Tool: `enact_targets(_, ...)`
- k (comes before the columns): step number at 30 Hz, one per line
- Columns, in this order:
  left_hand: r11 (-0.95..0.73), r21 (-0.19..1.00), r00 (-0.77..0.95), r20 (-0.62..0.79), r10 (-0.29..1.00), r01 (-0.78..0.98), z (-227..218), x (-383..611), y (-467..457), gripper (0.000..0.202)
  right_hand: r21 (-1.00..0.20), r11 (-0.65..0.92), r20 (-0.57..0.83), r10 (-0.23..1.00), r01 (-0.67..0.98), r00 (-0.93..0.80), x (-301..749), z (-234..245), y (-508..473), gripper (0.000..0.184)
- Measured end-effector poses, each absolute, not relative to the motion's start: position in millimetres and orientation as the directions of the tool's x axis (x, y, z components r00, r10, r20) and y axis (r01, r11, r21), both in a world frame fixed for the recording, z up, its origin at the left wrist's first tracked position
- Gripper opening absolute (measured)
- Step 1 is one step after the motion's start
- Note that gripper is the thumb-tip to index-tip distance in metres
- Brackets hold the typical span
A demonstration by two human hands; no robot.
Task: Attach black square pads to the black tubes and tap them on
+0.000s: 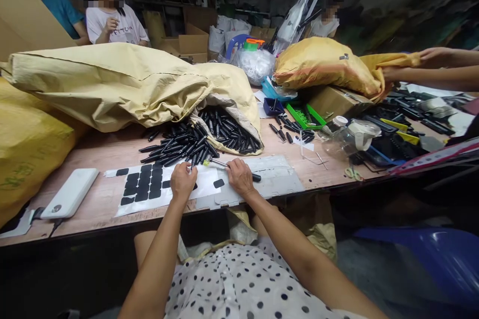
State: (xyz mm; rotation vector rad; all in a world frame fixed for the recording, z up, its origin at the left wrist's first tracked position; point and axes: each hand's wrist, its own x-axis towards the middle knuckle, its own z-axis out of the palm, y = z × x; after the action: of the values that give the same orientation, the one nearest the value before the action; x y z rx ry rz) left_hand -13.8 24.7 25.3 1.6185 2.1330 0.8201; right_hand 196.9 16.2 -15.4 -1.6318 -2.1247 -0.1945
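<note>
My left hand (183, 179) is closed on a small black pen-shaped part, mostly hidden by the fingers. In my right hand (240, 176) is a tool (219, 162) with a thin metal shaft, a yellow tip and a black handle. Its yellow tip is close to the fingers of my left hand. Below both hands lie a white sheet (149, 205) with rows of black rounded patches (142, 179) and a pale board (277, 174). A heap of black pen-shaped parts (179, 142) spills from the open mouth of a beige sack (149, 89) just beyond my hands.
At left are a white power bank (73, 193) and a yellow sack (33, 149). Rightward stand a green tray (305, 116), a clear jar (348, 139), scissors (354, 173) and black parts. Another person's hands (407, 67) grip an orange-yellow sack (325, 65). Other people are beyond the table.
</note>
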Motion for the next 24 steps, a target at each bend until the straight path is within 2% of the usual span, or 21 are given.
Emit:
enact_targets(4, 0.290, 0.526, -0.352, 0.019, 0.936, 0.800, 29.1, -5.8, 39.3, 0.023, -0.152, 0.296, 0.438, 0.875, 0.943, -0.204, 197.3, -16.4, 16.6, 0.020)
enact_targets(8, 0.286, 0.480, -0.329, 0.005, 0.944, 0.829, 29.8, -12.6, 36.4, 0.019, -0.153, 0.300, 0.439, 0.874, 0.942, -0.207, 197.4, -16.6, 16.7, 0.021)
enact_targets(10, 0.230, 0.494, -0.283, 0.035, 0.958, 0.838, 26.5, -22.3, 27.3, 0.016, -0.159, 0.300, 0.443, 0.873, 0.941, -0.204, 197.4, -16.4, 16.6, 0.021)
enact_targets(15, -0.038, 0.574, -0.060, 0.151, 0.987, 0.818, 11.3, -41.7, -2.1, 0.016, -0.170, 0.298, 0.460, 0.867, 0.939, -0.192, 197.9, -15.5, 15.8, 0.022)
enact_targets(20, -0.197, 0.548, 0.086, 0.221, 0.971, 0.813, -1.6, -36.5, -4.0, 0.016, -0.172, 0.310, 0.455, 0.867, 0.935, -0.204, 199.6, -15.5, 15.5, 0.025)
enact_targets(24, -0.251, 0.536, 0.140, 0.239, 0.961, 0.806, -7.3, -28.7, 6.6, 0.014, -0.170, 0.321, 0.461, 0.862, 0.932, -0.212, 199.7, -15.1, 15.6, 0.025)
